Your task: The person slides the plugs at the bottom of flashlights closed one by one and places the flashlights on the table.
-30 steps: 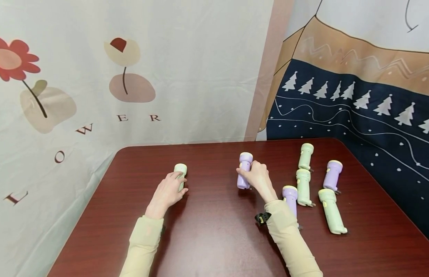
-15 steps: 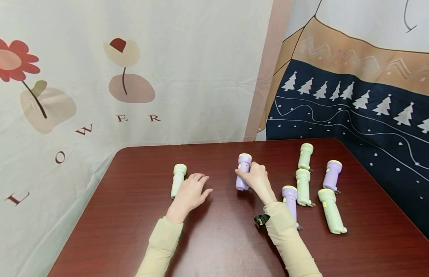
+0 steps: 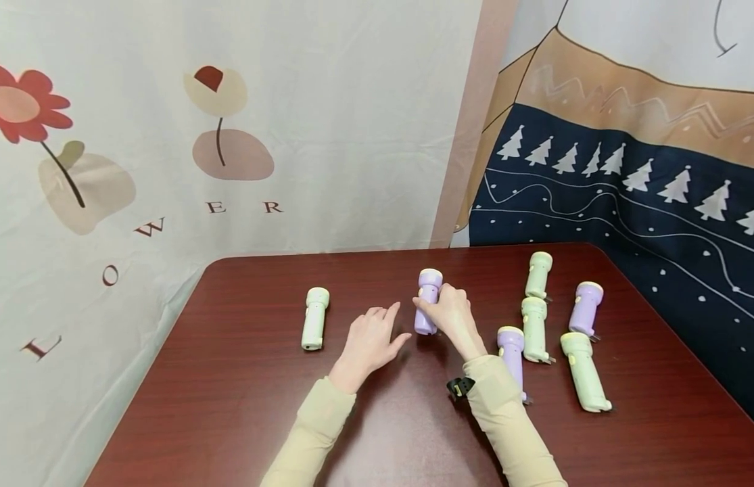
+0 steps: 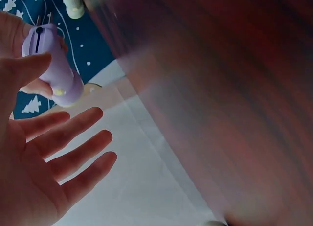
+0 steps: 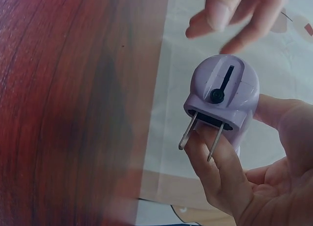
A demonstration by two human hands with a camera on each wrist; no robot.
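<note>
My right hand (image 3: 454,316) grips a purple flashlight (image 3: 429,291) above the far middle of the table, its pale head pointing away. Two metal plug prongs stick out of its tail end, facing the camera in the right wrist view, where the purple flashlight (image 5: 225,84) sits between thumb and fingers. My left hand (image 3: 369,345) is just left of it with fingers spread and holding nothing; the left wrist view also shows the left hand (image 4: 54,162) apart from the flashlight. A light green flashlight (image 3: 314,319) lies to the left of my left hand.
Several flashlights lie on the right of the dark red table (image 3: 230,406). Among them are a purple flashlight (image 3: 512,355) by my right forearm, a green flashlight (image 3: 586,379) and another purple one farther right. Printed cloth (image 3: 352,135) hangs behind the table.
My left hand has let go of the green flashlight and moved right toward the purple one. The green flashlight stays on the table. My right hand has hardly moved.
</note>
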